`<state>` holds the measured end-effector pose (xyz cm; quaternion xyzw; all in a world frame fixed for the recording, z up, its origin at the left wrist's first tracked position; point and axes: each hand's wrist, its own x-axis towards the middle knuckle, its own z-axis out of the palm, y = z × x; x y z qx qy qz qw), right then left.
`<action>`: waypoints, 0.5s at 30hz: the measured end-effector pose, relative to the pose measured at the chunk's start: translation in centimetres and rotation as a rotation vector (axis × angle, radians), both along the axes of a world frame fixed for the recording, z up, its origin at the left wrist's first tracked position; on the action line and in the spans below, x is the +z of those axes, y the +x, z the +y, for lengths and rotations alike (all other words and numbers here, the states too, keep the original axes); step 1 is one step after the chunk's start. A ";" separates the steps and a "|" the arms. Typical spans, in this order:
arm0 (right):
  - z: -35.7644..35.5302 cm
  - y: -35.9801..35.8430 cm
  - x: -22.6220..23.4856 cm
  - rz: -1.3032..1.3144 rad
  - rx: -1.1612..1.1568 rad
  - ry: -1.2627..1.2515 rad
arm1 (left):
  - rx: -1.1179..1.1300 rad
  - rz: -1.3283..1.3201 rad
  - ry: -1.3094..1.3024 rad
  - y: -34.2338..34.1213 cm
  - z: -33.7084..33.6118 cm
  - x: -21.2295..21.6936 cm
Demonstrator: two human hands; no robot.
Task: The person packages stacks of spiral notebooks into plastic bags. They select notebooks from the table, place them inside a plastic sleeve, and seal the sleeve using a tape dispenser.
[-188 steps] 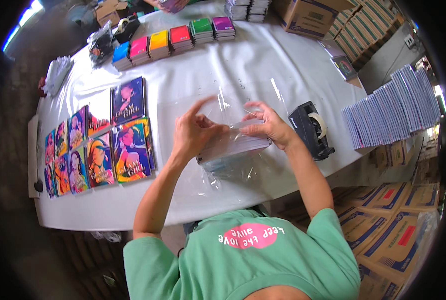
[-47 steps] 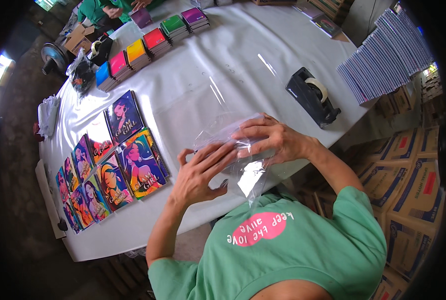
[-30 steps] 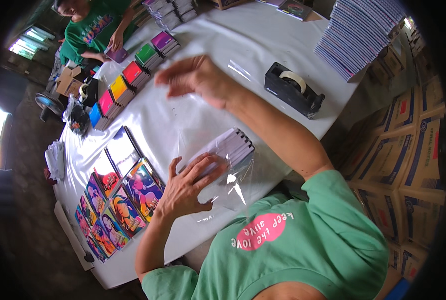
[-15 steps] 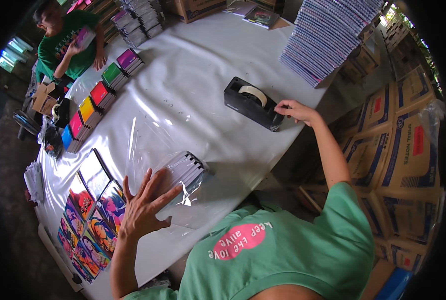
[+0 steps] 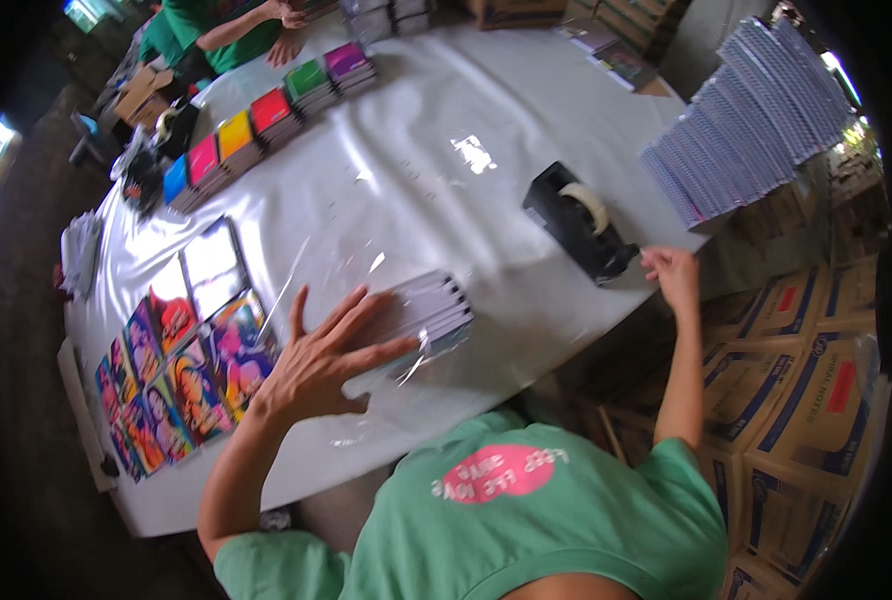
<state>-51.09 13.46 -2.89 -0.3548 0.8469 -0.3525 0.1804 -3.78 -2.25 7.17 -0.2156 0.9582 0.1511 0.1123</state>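
My left hand [image 5: 321, 355] lies with fingers spread over a small stack of spiral notebooks [image 5: 431, 308], black bindings facing right. Clear plastic wrap [image 5: 366, 270] surrounds the stack and spreads onto the table beyond it. Some of the stack is hidden under my fingers. At the table's right edge, my right hand [image 5: 672, 275] pinches thumb and fingers together just off the cutting end of a black tape dispenser [image 5: 581, 225]. A roll of pale tape [image 5: 586, 208] sits in the dispenser. The tape between my fingertips is thin and barely visible.
Colourful illustrated notebooks [image 5: 181, 380] lie in rows at left. Beyond stands a line of small coloured notebook stacks [image 5: 271, 115], near a co-worker in green [image 5: 221, 35]. A tall pile of spiral notebooks [image 5: 746, 120] stands far right; cartons [image 5: 796, 400] are stacked beside the table.
My right hand has drawn slightly away from the dispenser's end. My left hand stays spread on the wrapped stack. The view has shifted, and the co-worker's hands have come together.
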 end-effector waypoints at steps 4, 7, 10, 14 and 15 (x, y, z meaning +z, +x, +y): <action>-9.9 14.5 12.4 -0.497 0.825 0.127 | 0.033 -0.036 -0.032 0.9 0.5 -0.3; -14.0 22.3 14.0 -0.501 1.144 0.241 | 0.015 -0.045 -0.064 0.7 0.3 0.1; -14.5 24.7 10.3 0.481 1.059 0.120 | 0.007 -0.022 -0.050 0.2 0.2 0.2; -14.1 21.5 14.8 0.597 1.125 0.287 | 0.051 0.021 -0.030 1.9 0.8 -0.7; -12.8 19.9 13.1 0.625 1.246 0.089 | 0.043 0.034 -0.012 1.8 0.7 -0.5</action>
